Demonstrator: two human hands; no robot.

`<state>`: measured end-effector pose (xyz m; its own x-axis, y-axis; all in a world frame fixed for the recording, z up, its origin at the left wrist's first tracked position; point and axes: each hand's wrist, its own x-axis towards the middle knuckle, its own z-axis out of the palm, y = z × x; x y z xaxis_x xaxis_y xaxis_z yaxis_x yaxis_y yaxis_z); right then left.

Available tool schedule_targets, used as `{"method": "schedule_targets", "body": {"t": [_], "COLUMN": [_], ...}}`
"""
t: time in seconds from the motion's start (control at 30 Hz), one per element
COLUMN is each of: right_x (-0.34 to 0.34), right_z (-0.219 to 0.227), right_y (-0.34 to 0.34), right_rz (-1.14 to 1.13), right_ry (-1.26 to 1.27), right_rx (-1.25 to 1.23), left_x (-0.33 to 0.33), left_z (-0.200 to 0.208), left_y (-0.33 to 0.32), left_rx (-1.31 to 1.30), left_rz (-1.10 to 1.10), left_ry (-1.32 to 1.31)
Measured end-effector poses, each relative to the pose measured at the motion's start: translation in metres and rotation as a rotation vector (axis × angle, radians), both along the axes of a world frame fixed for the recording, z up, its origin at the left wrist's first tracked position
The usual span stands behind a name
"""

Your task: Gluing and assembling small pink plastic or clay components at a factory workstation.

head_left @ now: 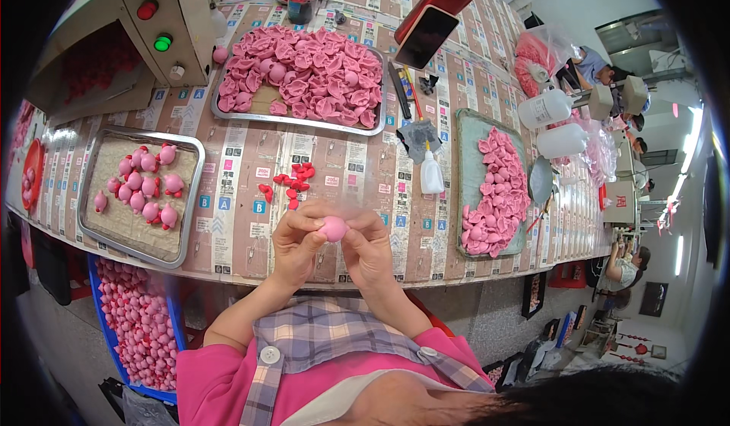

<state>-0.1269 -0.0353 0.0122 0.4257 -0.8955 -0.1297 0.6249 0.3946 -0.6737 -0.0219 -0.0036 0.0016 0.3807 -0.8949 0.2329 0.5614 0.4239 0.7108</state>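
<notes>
Between my two hands is a small round pink ball-like piece (333, 229), held just over the near edge of the table. My left hand (298, 237) pinches it from one side with thumb and fingers. From the other side my right hand (366, 245) closes on it too, fingertips bent around it. Just beyond my left hand lies a loose cluster of small red pieces (295, 179). A metal tray (194, 190) at the left, lined with tan paper, carries several pink balls with red parts attached. Whether a red part is on the held ball is hidden by my fingers.
Beyond my hands a large tray (304, 124) is heaped with pink petal-shaped pieces. A green tray (468, 183) of similar pieces stands right, beside a white squeeze bottle (431, 174). A phone (427, 37) stands upright at the back. A blue crate (103, 304) of pink-and-red pieces sits below left.
</notes>
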Motion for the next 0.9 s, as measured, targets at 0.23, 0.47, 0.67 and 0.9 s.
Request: {"method": "schedule_targets", "body": {"t": [0.23,0.47,0.67,0.9], "right_x": [0.000,0.000,-0.003,0.000], "right_z": [0.002,-0.003,-0.006,-0.007], "right_y": [0.000,-0.001,-0.006,-0.004], "right_rz": [0.039,0.068,0.229,0.205], "right_ry": [-0.052,-0.062,-0.169,-0.238], "right_rx": [0.083,0.096,0.296,0.397], "left_x": [0.001,0.001,0.010,0.014], "left_z": [0.001,0.001,0.010,0.019], "left_y": [-0.002,0.000,-0.004,-0.009], "left_rx": [-0.051,-0.022,0.050,0.067], "left_rz": [0.115,0.116,0.151,0.224], "left_ry": [-0.200,-0.218,-0.633,-0.826]}}
